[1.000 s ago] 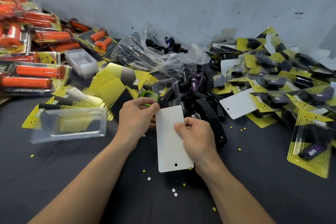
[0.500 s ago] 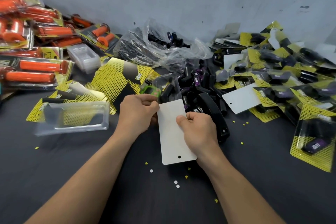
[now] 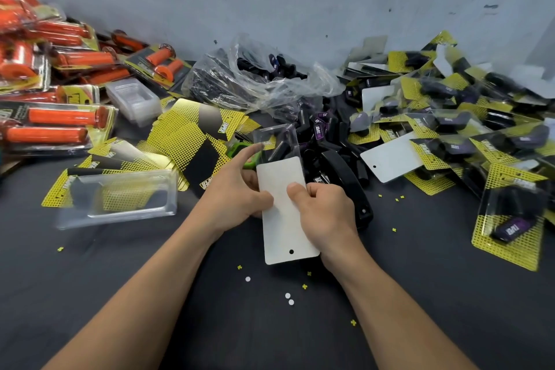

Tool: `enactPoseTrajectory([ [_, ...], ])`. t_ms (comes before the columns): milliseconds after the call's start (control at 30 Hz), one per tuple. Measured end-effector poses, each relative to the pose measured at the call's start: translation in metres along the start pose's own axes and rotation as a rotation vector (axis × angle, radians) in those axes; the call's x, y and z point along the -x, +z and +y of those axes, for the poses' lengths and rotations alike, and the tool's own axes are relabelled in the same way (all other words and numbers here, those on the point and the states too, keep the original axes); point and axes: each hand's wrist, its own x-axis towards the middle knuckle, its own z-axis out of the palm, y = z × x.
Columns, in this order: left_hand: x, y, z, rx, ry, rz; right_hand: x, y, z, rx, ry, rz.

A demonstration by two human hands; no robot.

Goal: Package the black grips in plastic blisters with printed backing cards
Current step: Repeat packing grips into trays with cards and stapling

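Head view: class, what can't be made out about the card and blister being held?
All in the head view.
Backing card: printed face turned away; only blank back shows.
Blister: contents blurred, partly behind the card.
Left hand, right hand: fingers beneath hidden by the card.
Orange packs: cut off by left edge.

Single head-worn view, looking forward and down, close over dark table point(image 3: 90, 294)

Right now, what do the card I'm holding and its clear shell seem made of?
The backing card: likely thin paperboard, matte white back, flat, with a punched hole. The blister: probably thin clear plastic, glossy; the black grip shows through and its edges catch light.
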Motion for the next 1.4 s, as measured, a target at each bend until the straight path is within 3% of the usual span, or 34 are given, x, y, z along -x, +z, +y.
enactPoseTrajectory([
  [300, 0.003, 0.000, -0.001, 0.203, 0.048, -0.018, 0.001, 0.003, -0.001, -0.067, 0.032, 0.006],
  [433, 0.002, 0.003, -0.003, 0.031, 0.004, 0.270, 0.007, 0.000, 0.001, -0.234, -0.022, -0.291],
  [500, 0.001, 0.004, -0.003, -0.088, 0.017, 0.361, 0.008, 0.000, 0.001, -0.249, -0.042, -0.351],
  [633, 0.002, 0.007, -0.004, -0.214, 0.114, 0.423, 0.009, 0.000, 0.000, -0.227, -0.020, -0.295],
  [833, 0.012, 0.011, 0.007, -0.148, 0.140, 0.249, 0.010, -0.001, 0.003, -0.082, -0.046, -0.141],
  [1100, 0.010, 0.015, 0.006, -0.179, 0.096, 0.271, 0.010, 0.002, 0.005, -0.133, -0.075, -0.101],
  [1300, 0.008, 0.015, 0.007, -0.276, 0.082, 0.251, 0.011, -0.001, 0.004, -0.344, -0.090, -0.174],
  [1400, 0.008, 0.017, 0.004, -0.317, 0.118, 0.296, 0.015, -0.001, 0.003, -0.285, -0.150, -0.063],
])
